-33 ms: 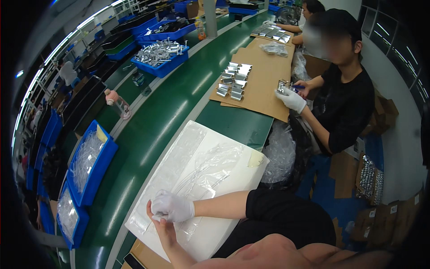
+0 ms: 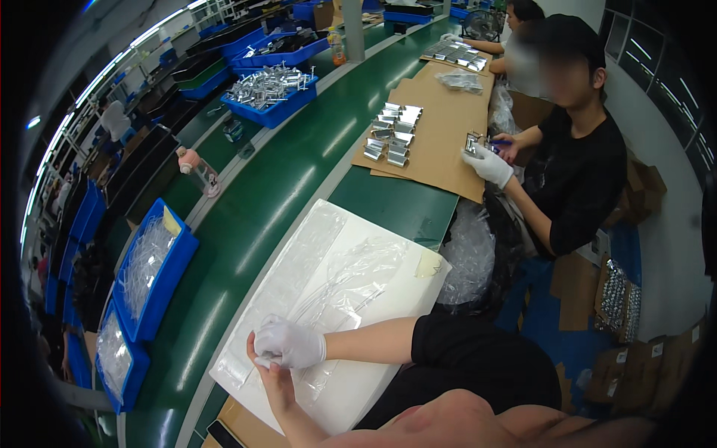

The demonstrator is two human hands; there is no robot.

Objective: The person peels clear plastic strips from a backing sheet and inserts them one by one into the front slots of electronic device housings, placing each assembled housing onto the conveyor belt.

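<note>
Head view: right hand [image 2: 291, 344] curled against left hand [image 2: 278, 384]; fingers' hold untellable; handwork seemed underway, next needed parting.

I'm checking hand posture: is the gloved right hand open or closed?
Closed: the gloved right hand has its fingers curled inward beside the bare left hand. Its palm is hidden; cannot tell whether it holds anything.

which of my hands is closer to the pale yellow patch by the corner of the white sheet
Right. In the picture, your gloved right hand is below and left of the pale yellow patch; your bare left hand is lower still, farther from it.
</note>
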